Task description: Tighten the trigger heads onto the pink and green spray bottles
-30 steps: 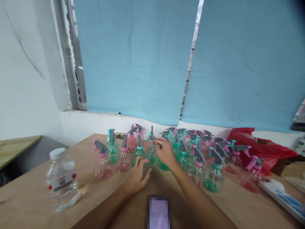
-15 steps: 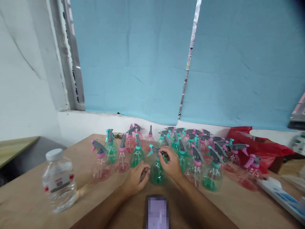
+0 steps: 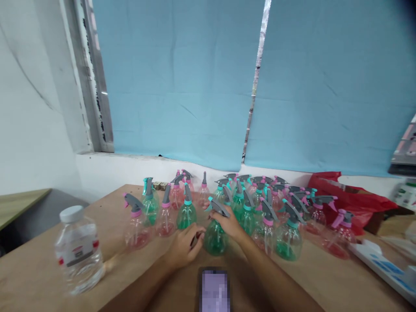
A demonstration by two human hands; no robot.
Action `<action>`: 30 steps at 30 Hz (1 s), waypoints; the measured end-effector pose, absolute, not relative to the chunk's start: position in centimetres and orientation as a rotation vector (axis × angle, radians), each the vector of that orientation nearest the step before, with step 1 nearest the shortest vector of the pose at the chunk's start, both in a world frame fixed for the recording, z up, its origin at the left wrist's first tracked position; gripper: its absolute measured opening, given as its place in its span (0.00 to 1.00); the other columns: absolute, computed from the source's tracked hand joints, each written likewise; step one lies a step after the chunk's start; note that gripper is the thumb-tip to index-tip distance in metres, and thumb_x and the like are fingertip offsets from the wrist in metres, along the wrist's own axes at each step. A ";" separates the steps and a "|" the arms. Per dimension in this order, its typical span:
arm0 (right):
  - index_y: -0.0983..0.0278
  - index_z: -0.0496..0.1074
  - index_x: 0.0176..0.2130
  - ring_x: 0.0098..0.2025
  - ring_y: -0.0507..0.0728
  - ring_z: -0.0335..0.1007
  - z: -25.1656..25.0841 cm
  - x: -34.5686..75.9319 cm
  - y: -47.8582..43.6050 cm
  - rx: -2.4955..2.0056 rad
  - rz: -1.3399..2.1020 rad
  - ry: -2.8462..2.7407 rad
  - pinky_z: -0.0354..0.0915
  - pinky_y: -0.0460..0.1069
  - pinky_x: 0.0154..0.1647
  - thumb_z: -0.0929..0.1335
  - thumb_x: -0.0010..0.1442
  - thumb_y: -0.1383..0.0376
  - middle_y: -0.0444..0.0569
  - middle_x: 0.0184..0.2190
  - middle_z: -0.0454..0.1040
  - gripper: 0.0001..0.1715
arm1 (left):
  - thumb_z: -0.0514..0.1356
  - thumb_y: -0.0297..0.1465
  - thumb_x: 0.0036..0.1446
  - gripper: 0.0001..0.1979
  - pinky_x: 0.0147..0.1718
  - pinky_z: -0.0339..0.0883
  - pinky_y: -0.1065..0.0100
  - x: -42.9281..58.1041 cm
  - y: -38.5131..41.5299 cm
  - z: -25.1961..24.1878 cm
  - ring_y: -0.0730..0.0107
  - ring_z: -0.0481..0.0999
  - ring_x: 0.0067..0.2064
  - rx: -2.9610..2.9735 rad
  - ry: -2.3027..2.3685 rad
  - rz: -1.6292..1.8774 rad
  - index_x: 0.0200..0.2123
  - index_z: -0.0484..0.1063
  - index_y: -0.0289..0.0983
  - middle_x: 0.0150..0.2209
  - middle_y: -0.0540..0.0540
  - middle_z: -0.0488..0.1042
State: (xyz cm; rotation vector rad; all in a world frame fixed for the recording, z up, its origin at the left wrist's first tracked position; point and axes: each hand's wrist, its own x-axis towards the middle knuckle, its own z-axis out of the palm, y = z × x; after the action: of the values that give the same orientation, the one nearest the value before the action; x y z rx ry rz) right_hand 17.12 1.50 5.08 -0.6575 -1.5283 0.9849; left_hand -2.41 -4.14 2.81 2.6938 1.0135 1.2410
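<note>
Upright on the table in front of me stands a green spray bottle [image 3: 215,243] with a grey and turquoise spray head [image 3: 219,207]. My right hand [image 3: 227,222] is closed round the bottle's neck, just under the head, and its fingertips are partly hidden behind it. Left of this bottle, my left hand [image 3: 186,245] rests low with its fingers curled together. A dark gap shows between thumb and fingers; whether anything lies in it I cannot make out. Close behind the left hand is another green spray bottle [image 3: 187,214].
Several pink and green spray bottles [image 3: 291,247] crowd the table's back and right. At left stands a clear water bottle [image 3: 79,255]. A phone [image 3: 214,290] lies at the front edge. To the right are a red plastic bag [image 3: 352,203] and a white tray [image 3: 383,271].
My right hand has shifted from the back of the spray head down to the neck, behind the head. The head now sits tilted differently in view. My left hand has barely moved.
</note>
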 end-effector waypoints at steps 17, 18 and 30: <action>0.60 0.78 0.37 0.25 0.53 0.70 6.3 17.7 -0.3 -0.531 1.169 -1.619 0.65 0.48 0.33 0.67 0.48 0.66 0.42 0.26 0.77 0.15 | 0.54 0.33 0.62 0.08 0.25 0.55 0.72 -3.0 -3.0 2.0 0.72 0.70 0.25 2.682 1.220 0.815 0.31 0.70 0.39 0.23 0.53 0.71; 0.59 0.78 0.38 0.25 0.53 0.70 6.4 17.8 -0.4 -0.524 1.172 -1.634 0.66 0.49 0.34 0.67 0.49 0.66 0.42 0.27 0.78 0.15 | 0.54 0.33 0.61 0.09 0.25 0.53 0.71 -3.0 -2.7 1.8 0.71 0.71 0.25 2.712 1.260 0.724 0.30 0.69 0.40 0.23 0.53 0.72; 0.63 0.76 0.25 0.24 0.55 0.70 6.8 17.9 -1.1 -0.575 1.247 -1.561 0.65 0.49 0.30 0.67 0.44 0.63 0.45 0.22 0.76 0.08 | 0.54 0.35 0.62 0.10 0.26 0.51 0.70 -2.7 -2.3 1.3 0.68 0.71 0.28 2.728 1.293 0.455 0.28 0.68 0.39 0.25 0.50 0.73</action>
State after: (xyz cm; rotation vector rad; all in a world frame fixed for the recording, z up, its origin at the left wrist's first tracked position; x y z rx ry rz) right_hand 17.93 -1.08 6.83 -0.5752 -1.5610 1.2472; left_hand -2.65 -2.26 1.33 2.7278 1.2933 0.4550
